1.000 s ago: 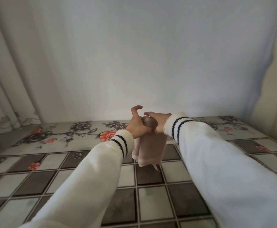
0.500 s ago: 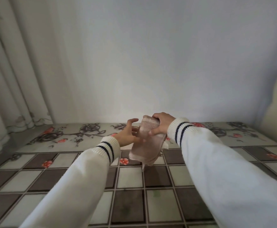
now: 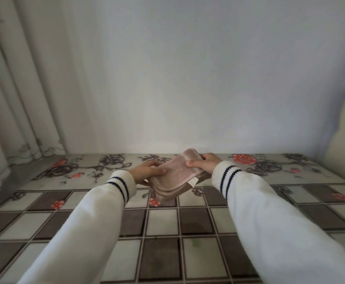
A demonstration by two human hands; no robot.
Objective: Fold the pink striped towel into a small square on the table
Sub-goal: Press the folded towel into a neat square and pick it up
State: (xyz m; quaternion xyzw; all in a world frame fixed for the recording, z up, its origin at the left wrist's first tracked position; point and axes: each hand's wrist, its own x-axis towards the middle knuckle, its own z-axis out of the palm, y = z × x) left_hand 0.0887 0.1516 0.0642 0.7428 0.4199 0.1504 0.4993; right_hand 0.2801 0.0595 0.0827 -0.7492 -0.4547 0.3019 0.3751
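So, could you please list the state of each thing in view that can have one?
pink towel: folded into a thick stack, held between both hands, near edge by the tabletop
left hand: grips the towel's left side, thumb on top
right hand: grips the towel's far right end
curtain: hanging drawn at the left

A table (image 3: pixel 167 232) covered with a checked brown-and-grey cloth (image 3: pixel 198 261) bordered by printed roses.

head view, forward-down, near table (image 3: pixel 167 232)
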